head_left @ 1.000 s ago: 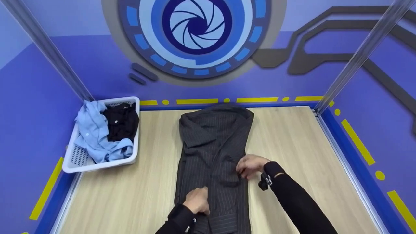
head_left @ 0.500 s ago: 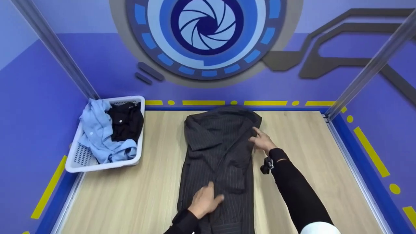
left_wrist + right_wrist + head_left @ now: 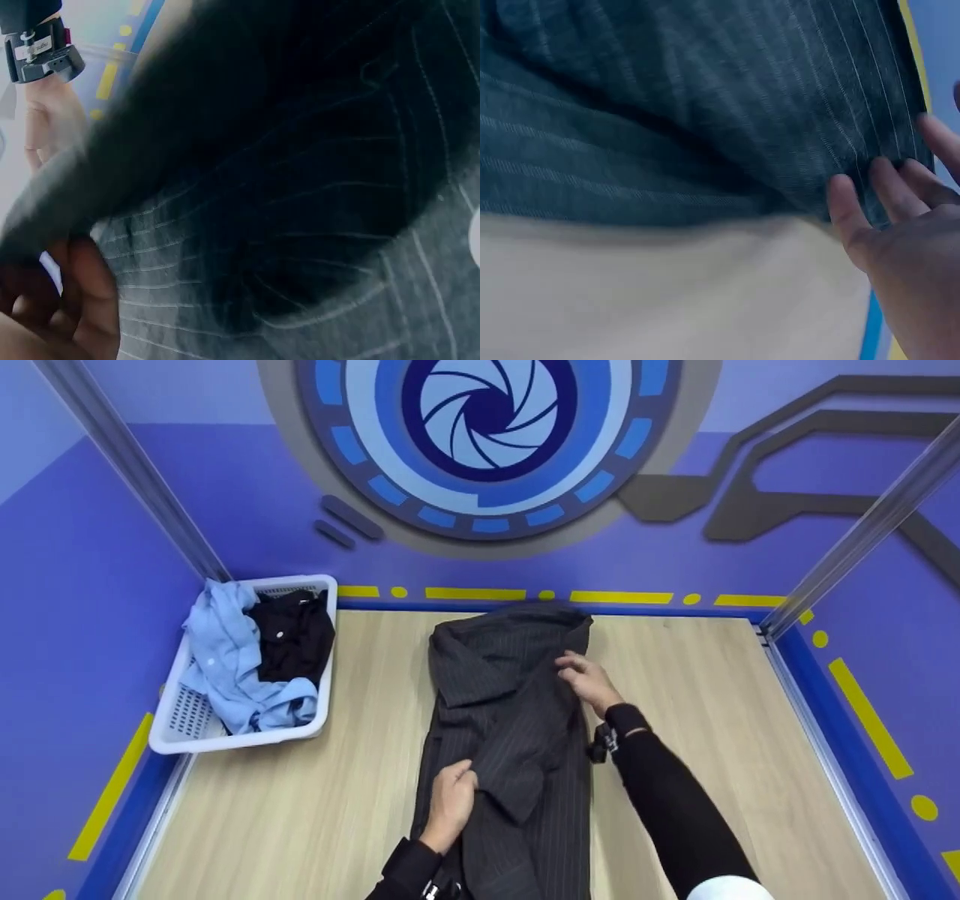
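A dark grey pinstriped shirt [image 3: 551, 780] lies lengthwise on the wooden table, its sides folded inward. My left hand [image 3: 452, 802] pinches a layer of it near the middle and lifts that layer into a raised flap. In the left wrist view, the curled fingers [image 3: 88, 289] hold the cloth's edge, with a shadowed hollow under the fold. My right hand [image 3: 590, 681] rests on the shirt's upper right edge. Its fingers [image 3: 845, 204] are spread and lightly bent against the cloth in the right wrist view. The shirt's near end runs out of the head view.
At the back left, a white plastic basket [image 3: 325, 660] holds a light blue garment [image 3: 225, 637] and a black garment [image 3: 294, 637]. Purple-blue walls [image 3: 390, 532] enclose the wooden table [image 3: 690, 720] at the back and sides. A white rounded object [image 3: 730, 889] overlaps the right sleeve.
My left hand has gone from hovering over the shirt to gripping a layer and raising it. The right hand moved up along the right edge, then slightly inward, and that top corner shifted left.
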`<act>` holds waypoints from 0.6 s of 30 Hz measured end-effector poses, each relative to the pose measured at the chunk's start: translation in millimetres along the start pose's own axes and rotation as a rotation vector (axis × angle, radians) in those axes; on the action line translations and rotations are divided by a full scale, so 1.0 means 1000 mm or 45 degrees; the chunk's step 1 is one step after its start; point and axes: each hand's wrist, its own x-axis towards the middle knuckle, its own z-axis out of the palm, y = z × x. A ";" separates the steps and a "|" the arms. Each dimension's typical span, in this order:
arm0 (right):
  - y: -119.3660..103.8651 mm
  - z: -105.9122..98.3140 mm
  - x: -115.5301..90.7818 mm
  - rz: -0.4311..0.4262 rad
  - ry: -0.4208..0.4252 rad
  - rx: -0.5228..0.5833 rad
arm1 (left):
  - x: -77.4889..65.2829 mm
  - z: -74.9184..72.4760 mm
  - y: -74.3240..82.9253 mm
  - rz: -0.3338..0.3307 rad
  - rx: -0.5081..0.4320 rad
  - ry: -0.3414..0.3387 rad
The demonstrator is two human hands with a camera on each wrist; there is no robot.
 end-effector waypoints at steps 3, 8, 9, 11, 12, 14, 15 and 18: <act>0.003 0.007 0.002 -0.030 0.099 -0.214 | 0.001 -0.005 -0.005 -0.029 0.084 0.079; 0.008 0.011 0.010 -0.062 -0.064 -0.376 | 0.002 -0.008 -0.011 -0.093 0.147 0.168; 0.008 0.012 0.013 -0.082 -0.105 -0.403 | 0.002 -0.008 -0.012 -0.097 0.134 0.183; 0.008 0.013 0.017 -0.113 -0.159 -0.459 | 0.001 -0.007 -0.011 -0.091 0.099 0.210; 0.007 0.014 0.020 -0.130 -0.172 -0.493 | 0.001 -0.007 -0.010 -0.083 0.081 0.223; 0.006 0.014 0.026 -0.156 -0.179 -0.582 | 0.000 -0.007 -0.009 -0.055 0.058 0.248; 0.006 0.014 0.029 -0.153 -0.179 -0.615 | 0.000 -0.008 -0.008 -0.034 0.049 0.258; 0.003 0.012 0.040 -0.153 -0.166 -0.730 | -0.002 -0.010 -0.006 0.033 0.031 0.282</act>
